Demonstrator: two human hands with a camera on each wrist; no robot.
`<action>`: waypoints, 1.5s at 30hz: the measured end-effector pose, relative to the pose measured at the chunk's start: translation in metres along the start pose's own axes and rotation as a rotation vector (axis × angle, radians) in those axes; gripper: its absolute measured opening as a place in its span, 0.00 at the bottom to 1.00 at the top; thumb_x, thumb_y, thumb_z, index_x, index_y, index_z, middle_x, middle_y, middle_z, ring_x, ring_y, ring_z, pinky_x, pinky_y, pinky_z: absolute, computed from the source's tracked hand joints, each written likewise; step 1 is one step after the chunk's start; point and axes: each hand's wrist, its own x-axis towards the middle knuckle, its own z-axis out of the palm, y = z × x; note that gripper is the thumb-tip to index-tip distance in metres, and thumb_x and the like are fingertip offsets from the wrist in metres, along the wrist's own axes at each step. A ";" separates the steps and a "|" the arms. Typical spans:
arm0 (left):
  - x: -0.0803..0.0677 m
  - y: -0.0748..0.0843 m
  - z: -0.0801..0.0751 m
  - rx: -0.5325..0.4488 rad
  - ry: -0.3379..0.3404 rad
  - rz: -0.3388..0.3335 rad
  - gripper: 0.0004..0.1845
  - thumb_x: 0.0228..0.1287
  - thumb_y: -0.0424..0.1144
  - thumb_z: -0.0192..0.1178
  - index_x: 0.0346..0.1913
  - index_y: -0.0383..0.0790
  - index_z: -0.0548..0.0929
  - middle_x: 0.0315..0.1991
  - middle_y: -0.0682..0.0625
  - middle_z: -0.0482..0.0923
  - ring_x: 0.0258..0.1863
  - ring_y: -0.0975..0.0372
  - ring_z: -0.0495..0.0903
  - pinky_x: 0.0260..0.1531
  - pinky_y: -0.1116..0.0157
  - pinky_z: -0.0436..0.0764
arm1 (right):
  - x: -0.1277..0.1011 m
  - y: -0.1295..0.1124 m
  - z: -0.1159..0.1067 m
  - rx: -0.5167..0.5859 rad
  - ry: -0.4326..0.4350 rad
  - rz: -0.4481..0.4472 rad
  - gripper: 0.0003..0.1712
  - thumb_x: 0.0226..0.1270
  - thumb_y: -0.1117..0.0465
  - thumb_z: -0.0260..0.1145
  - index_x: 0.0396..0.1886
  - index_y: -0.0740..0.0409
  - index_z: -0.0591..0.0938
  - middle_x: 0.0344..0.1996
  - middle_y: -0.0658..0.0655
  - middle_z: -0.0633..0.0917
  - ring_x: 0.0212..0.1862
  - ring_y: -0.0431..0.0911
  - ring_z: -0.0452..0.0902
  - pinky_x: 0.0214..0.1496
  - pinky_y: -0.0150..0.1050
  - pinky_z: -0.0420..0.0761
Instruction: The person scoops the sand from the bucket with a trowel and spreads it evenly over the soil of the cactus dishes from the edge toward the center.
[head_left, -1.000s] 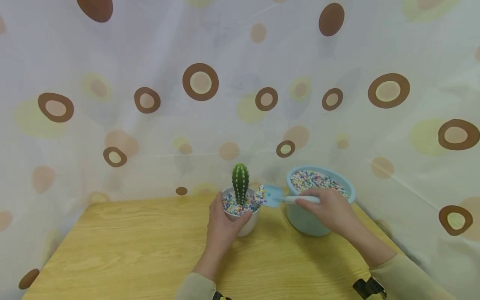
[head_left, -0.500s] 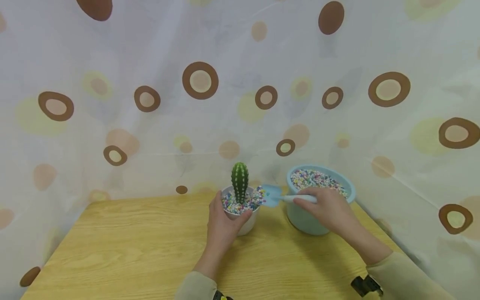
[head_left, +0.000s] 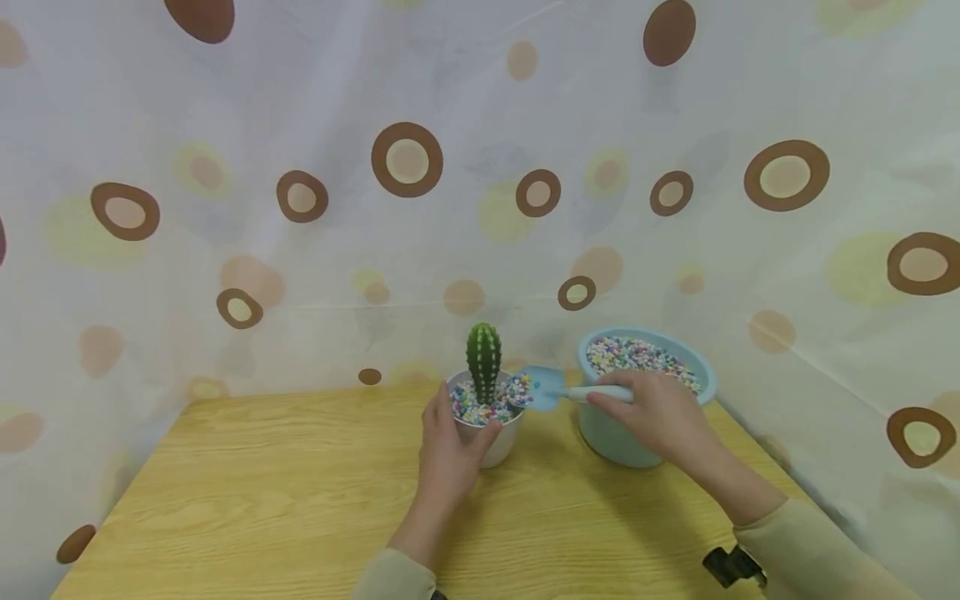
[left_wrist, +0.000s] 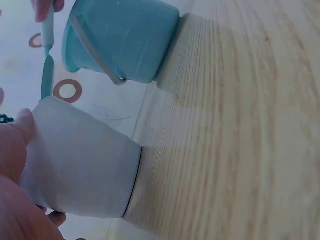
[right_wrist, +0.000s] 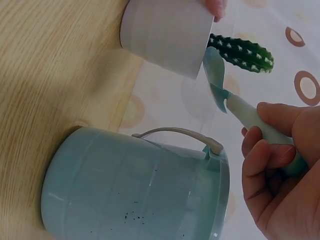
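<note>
Left hand: the left hand (head_left: 448, 446) is wrapped round the near side of the white pot (head_left: 491, 433), thumb on one flank and fingers on the other; the pot is steadied on the table (head_left: 247, 492).
Right hand: the right hand (head_left: 654, 417) is curled round the handle of the blue trowel (head_left: 558, 390), the handle pinched between thumb and fingers, as is seen in the right wrist view (right_wrist: 260, 122).
Trowel axis: the trowel is held roughly level, its long axis run from the right hand leftward, with the blade at the pot's right rim.
Key relation: the pot lies to the left of the trowel grip, just beyond the blade tip; blade and rim are seen at or almost at contact, and which cannot be told.
Pot contents: a green cactus (head_left: 483, 360) stands upright in the middle, with coloured pebbles (head_left: 471, 406) heaped about it near the rim.
Bucket: a blue bucket (head_left: 622, 433) of the same pebbles stands just right of the pot, under the right hand.
Nearer hand: the pot is gripped by the left hand alone; the bucket is nearer the right.
Backdrop: a spotted curtain (head_left: 405, 167) hangs behind the table.
</note>
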 end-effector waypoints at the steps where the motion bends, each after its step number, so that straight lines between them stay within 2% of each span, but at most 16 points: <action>1: -0.001 0.001 0.000 0.008 0.003 0.000 0.55 0.76 0.55 0.72 0.90 0.35 0.50 0.83 0.28 0.54 0.76 0.28 0.67 0.72 0.30 0.70 | 0.000 0.000 0.000 -0.003 -0.001 -0.001 0.14 0.77 0.50 0.76 0.50 0.55 0.94 0.36 0.48 0.93 0.29 0.43 0.76 0.32 0.42 0.74; 8: -0.003 0.001 -0.003 0.066 0.011 0.021 0.56 0.72 0.57 0.75 0.89 0.36 0.54 0.80 0.28 0.59 0.73 0.30 0.70 0.70 0.31 0.73 | 0.000 0.000 -0.001 -0.025 -0.004 -0.008 0.12 0.77 0.52 0.77 0.49 0.54 0.95 0.35 0.48 0.93 0.27 0.42 0.75 0.29 0.41 0.74; 11: 0.002 -0.002 -0.011 0.036 -0.043 0.033 0.61 0.69 0.58 0.78 0.89 0.36 0.51 0.82 0.28 0.55 0.77 0.32 0.66 0.74 0.33 0.69 | 0.000 0.000 -0.001 -0.034 -0.007 -0.008 0.13 0.77 0.51 0.77 0.49 0.54 0.94 0.34 0.47 0.92 0.27 0.42 0.75 0.28 0.41 0.73; 16: 0.015 -0.009 -0.023 -0.082 -0.184 0.019 0.65 0.70 0.55 0.78 0.91 0.39 0.41 0.88 0.32 0.44 0.86 0.36 0.51 0.81 0.37 0.56 | 0.000 -0.001 0.000 -0.045 -0.005 -0.021 0.12 0.77 0.52 0.77 0.49 0.55 0.94 0.32 0.47 0.91 0.26 0.42 0.73 0.27 0.41 0.72; 19: 0.017 -0.011 -0.024 -0.113 -0.216 -0.005 0.65 0.70 0.56 0.77 0.91 0.39 0.41 0.89 0.34 0.44 0.87 0.39 0.48 0.82 0.38 0.54 | 0.000 -0.002 -0.001 -0.057 0.006 -0.029 0.12 0.76 0.52 0.77 0.48 0.55 0.94 0.32 0.47 0.91 0.26 0.42 0.74 0.27 0.41 0.73; 22: 0.016 -0.013 -0.020 -0.119 -0.188 -0.016 0.66 0.68 0.57 0.78 0.91 0.37 0.43 0.88 0.33 0.47 0.86 0.39 0.52 0.82 0.38 0.55 | -0.001 -0.003 -0.001 -0.066 0.009 -0.030 0.12 0.76 0.51 0.77 0.48 0.54 0.94 0.32 0.47 0.91 0.26 0.42 0.74 0.27 0.42 0.73; 28: 0.012 -0.010 -0.010 -0.121 -0.072 0.009 0.65 0.63 0.54 0.83 0.89 0.31 0.51 0.83 0.30 0.57 0.81 0.38 0.61 0.80 0.38 0.61 | -0.002 -0.006 -0.001 -0.089 0.013 -0.026 0.13 0.77 0.50 0.77 0.49 0.54 0.94 0.33 0.48 0.91 0.26 0.42 0.74 0.27 0.42 0.73; 38: 0.005 -0.002 0.005 0.004 0.101 0.008 0.66 0.57 0.58 0.86 0.86 0.30 0.58 0.79 0.29 0.64 0.76 0.35 0.69 0.74 0.36 0.71 | -0.002 -0.008 0.001 -0.138 0.044 -0.069 0.13 0.77 0.51 0.76 0.49 0.55 0.94 0.36 0.50 0.93 0.27 0.40 0.78 0.26 0.42 0.78; 42: 0.004 -0.002 0.009 0.040 0.125 0.007 0.66 0.56 0.60 0.85 0.86 0.30 0.58 0.78 0.28 0.64 0.74 0.33 0.70 0.72 0.35 0.73 | -0.003 -0.011 0.001 -0.158 0.057 -0.083 0.13 0.76 0.51 0.77 0.48 0.55 0.94 0.34 0.50 0.93 0.26 0.40 0.76 0.24 0.41 0.76; 45: 0.005 -0.004 0.007 0.028 0.084 -0.006 0.67 0.58 0.61 0.84 0.88 0.32 0.56 0.78 0.28 0.61 0.75 0.32 0.68 0.73 0.35 0.71 | -0.003 -0.013 0.001 -0.176 0.067 -0.094 0.12 0.76 0.51 0.77 0.47 0.54 0.94 0.34 0.50 0.93 0.25 0.40 0.76 0.23 0.41 0.75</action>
